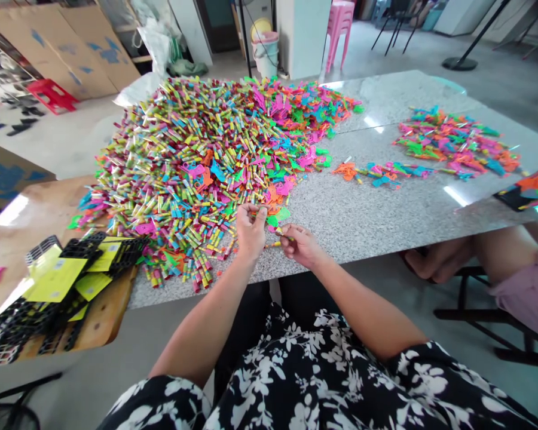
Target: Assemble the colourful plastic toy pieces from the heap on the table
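Across speckled bench, beside heaped tubes toward eleven o'clock. Pinching small tube in right grip, near centre; cannot tell state of left grip. Held so lightly, could slip and roll off toward six o'clock.

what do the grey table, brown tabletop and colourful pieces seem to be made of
Grey table: probably polished granite or similar stone, given its speckles and sharp glare.
Brown tabletop: likely varnished wood, with knot-like marks and a glossy reflection.
Colourful pieces: probably plastic, from their vivid, even colours; finish hard to tell.
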`<state>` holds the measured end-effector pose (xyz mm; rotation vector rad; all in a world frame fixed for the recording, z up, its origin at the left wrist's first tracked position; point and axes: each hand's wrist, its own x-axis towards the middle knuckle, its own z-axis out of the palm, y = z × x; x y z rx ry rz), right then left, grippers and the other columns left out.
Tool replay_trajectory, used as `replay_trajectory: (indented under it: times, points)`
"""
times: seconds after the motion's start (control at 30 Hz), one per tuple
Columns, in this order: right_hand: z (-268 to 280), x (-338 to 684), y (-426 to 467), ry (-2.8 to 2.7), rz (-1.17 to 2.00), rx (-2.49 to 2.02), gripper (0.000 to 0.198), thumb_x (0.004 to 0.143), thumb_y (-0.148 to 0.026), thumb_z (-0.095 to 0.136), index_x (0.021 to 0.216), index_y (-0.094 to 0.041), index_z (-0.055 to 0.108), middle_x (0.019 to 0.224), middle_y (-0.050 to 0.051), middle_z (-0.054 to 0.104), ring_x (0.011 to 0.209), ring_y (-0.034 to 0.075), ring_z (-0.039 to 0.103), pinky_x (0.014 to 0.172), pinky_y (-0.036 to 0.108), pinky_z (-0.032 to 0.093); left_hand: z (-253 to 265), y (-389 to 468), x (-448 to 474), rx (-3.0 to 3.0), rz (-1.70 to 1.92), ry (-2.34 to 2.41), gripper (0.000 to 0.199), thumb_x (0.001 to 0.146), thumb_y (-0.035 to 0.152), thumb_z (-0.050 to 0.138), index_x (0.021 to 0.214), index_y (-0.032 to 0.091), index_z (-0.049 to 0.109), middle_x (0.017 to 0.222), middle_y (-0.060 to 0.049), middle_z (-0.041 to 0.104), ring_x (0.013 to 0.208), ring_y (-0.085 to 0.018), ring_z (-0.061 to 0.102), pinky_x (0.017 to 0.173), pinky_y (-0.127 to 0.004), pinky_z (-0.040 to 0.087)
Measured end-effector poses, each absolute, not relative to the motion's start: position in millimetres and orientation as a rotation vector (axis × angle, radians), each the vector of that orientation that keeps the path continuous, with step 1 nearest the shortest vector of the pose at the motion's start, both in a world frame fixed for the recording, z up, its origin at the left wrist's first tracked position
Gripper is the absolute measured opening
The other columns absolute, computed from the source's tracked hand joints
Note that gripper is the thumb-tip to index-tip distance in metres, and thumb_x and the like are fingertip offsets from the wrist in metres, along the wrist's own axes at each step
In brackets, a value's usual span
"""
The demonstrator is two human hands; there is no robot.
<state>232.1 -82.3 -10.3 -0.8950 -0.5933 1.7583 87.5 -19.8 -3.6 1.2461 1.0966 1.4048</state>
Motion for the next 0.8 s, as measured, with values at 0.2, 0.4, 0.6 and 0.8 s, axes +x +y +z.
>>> replay_trajectory:
  times: [0.2, 0.4, 0.6, 0.8]
  points:
    - [-14, 235, -82, -0.644, 1.708, -0.894, 0.038, 0.072, -0.048, 0.088, 0.085, -0.023, 0.063, 0.059, -0.006, 0.062, 0.042, 0.009, 0.043, 0.038, 0.022, 0.036, -11, -21, 93, 1.075, 1.455, 1.099, 0.033, 0.091, 0.04, 0.075, 0.102, 0.025, 0.048, 0.111, -0.007, 0.076, 0.093, -0.018, 0.074, 0.07, -0.026, 0.054]
    - [-11, 238, -80, -0.493, 1.779, -0.882, 0.025, 0.074, -0.036, 0.083, 0.083, -0.02, 0.066, 0.057, -0.007, 0.059, 0.04, 0.008, 0.039, 0.038, 0.021, 0.03, 7, -22, 93, 1.272, 1.429, 1.249, 0.03, 0.088, 0.043, 0.075, 0.098, 0.023, 0.054, 0.099, -0.007, 0.074, 0.09, -0.019, 0.073, 0.073, -0.028, 0.057]
    - [2, 238, -61, -0.166, 1.962, -0.9, 0.014, 0.086, -0.015, 0.065, 0.072, -0.014, 0.065, 0.056, -0.002, 0.059, 0.041, 0.007, 0.045, 0.041, 0.018, 0.035, 16, -4, 83, 1.462, 1.41, 1.309, 0.033, 0.078, 0.044, 0.081, 0.095, 0.025, 0.06, 0.095, -0.005, 0.078, 0.092, -0.026, 0.077, 0.076, -0.037, 0.063]
    - [11, 226, -60, -0.035, 1.659, -0.932, 0.02, 0.095, -0.012, 0.06, 0.076, -0.015, 0.065, 0.063, 0.004, 0.068, 0.044, 0.012, 0.057, 0.044, 0.022, 0.048, 6, 0, 94, 1.226, 1.384, 1.296, 0.036, 0.078, 0.041, 0.081, 0.095, 0.024, 0.055, 0.103, -0.006, 0.08, 0.097, -0.026, 0.079, 0.07, -0.032, 0.064]
